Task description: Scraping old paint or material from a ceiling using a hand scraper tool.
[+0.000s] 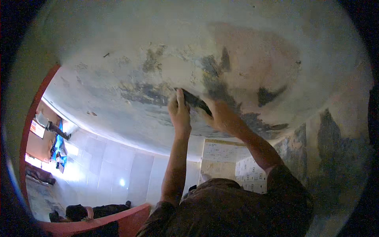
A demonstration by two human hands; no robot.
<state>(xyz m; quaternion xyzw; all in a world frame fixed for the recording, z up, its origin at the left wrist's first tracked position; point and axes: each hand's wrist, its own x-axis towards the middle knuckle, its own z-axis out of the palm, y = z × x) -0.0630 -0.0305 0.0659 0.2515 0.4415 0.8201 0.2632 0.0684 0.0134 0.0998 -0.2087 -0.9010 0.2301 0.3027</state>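
Both my hands are on a dark, narrow, flat tool (192,99) that lies against a patchy plastered wall (177,66). The picture does not settle whether it is a scraper or a sanding piece. My left hand (179,114) grips its left end, with a finger extended along the end. At its other end, my right hand (223,117) wraps around the tool, and that hand's fingertips are partly hidden. Dark grey patches (145,93) and rough, flaking spots surround the tool. A smoother, pinkish-beige area (254,53) is above and right of my right hand.
A red frame edge (38,109) borders an opening at left. Beyond it are glossy pale tiles (115,166) and a person in dark clothes (97,211). A small dark fixture (106,55) juts from the wall. Patterned tiles (251,170) show behind my shoulder.
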